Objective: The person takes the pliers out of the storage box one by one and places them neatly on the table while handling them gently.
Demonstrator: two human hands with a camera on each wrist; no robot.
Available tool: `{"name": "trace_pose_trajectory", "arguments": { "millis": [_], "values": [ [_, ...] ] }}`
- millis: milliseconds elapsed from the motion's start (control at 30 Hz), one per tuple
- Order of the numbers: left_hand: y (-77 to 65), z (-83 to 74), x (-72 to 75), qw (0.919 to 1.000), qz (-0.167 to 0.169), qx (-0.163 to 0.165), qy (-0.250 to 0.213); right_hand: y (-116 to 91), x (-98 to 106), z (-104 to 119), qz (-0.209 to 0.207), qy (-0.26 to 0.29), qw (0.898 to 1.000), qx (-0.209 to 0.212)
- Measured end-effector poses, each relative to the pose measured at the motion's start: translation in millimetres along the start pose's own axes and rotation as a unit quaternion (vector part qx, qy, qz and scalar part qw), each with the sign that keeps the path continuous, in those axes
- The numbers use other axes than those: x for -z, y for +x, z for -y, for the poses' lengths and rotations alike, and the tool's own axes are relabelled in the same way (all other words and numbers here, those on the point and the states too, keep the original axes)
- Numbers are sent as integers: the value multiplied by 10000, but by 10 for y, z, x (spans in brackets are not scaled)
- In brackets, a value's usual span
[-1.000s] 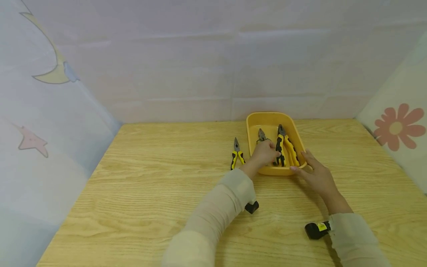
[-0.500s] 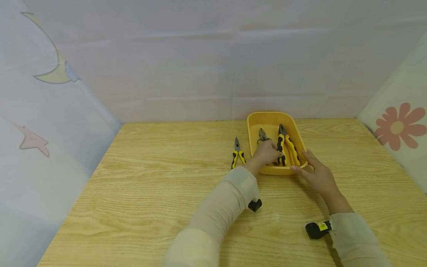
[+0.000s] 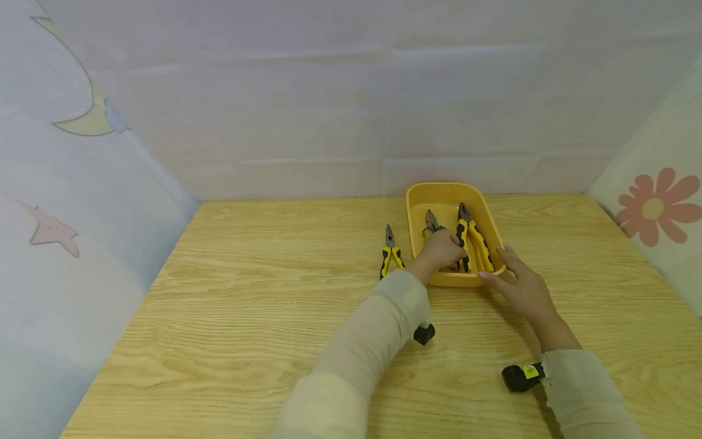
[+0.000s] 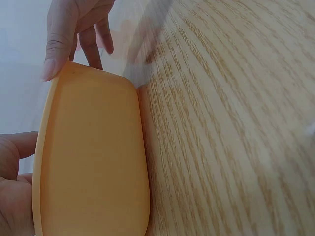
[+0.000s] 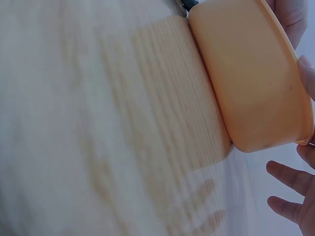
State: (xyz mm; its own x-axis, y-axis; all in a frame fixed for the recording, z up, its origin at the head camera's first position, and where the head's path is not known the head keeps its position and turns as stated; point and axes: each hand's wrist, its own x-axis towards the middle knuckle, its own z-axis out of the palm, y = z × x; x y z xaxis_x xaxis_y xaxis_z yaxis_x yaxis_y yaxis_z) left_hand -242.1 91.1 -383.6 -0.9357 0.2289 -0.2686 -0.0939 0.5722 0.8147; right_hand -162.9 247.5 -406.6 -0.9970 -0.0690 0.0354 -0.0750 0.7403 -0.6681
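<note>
Yellow tray (image 3: 443, 194) near the back edge of the desk (image 3: 263, 274), pinched at its near right corner by right hand (image 3: 523, 289); inside, under left hand (image 3: 440, 250), green-trimmed pliers (image 3: 432, 221), cannot tell if clamped.

Right hand (image 5: 309, 209) at right end of orange tub (image 5: 251, 73): thumb (image 5: 307, 78) against near face by rim, two fingers (image 5: 290, 178) spread clear. Left hand (image 5: 292, 17) partly visible behind rim, farther left. Black object (image 5: 189, 4), mostly cropped, just left of tub. Wood-grain tabletop (image 5: 133, 118) shows reflections.
</note>
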Motion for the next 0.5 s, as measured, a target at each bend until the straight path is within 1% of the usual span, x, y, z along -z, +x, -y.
{"name": "trace_pose_trajectory", "arguments": {
  "millis": [133, 267, 300, 367, 433, 500],
  "values": [
    [25, -24, -13, 9999, 57, 10, 111, 0, 2, -7, 20, 14, 10000, -13],
    [21, -43, -17, 9985, 272, 20, 473, -7, -8, -6, 59, 71, 10000, -11],
    [14, -49, -21, 9981, 282, 31, 549, -9, -11, -4, 65, 82, 9999, -8],
    [-6, -57, -29, 9972, 251, 48, 710, -13, -16, 1, 71, 98, 9999, 3],
    [-18, -64, -42, 9967, 191, 87, 784, -15, -18, 6, 64, 98, 9999, 7],
    [-24, -71, -58, 9962, 114, 56, 857, -17, -16, 10, 23, 83, 10000, 20]
  ]
}}
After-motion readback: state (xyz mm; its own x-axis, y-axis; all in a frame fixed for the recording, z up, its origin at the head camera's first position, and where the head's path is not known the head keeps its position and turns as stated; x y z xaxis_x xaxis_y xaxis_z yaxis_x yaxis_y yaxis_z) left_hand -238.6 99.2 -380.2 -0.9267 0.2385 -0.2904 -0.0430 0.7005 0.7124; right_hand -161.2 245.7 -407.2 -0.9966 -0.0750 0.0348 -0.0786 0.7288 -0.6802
